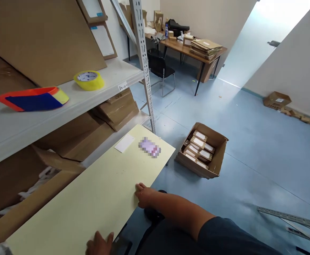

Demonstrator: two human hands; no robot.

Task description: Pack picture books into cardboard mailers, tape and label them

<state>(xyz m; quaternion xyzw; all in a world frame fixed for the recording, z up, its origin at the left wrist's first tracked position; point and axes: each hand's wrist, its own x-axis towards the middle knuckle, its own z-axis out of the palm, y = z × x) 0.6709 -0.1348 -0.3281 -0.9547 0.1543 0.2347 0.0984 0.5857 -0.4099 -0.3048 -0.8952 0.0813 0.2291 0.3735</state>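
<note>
A pale yellow tabletop (99, 187) lies in front of me. My left hand (100, 244) rests at its near edge, fingers spread and nothing held; the picture's bottom cuts off the rest of it. Farther along that edge, my right hand (143, 195) touches the surface with bent fingers and holds no object. Beyond the right hand, a white paper card (124, 143) and a blurred-out purple item (149, 147) lie toward the table's far end, both apart from my hands.
Left of the table, a metal shelf (125, 72) holds cardboard, yellow tape (89, 80) and an orange-blue strip (35, 99). An open carton (221, 152) with several small boxes stands on the floor. Behind are a chair (160, 67) and a wooden desk (176, 44); metal rails (290, 221) lie right.
</note>
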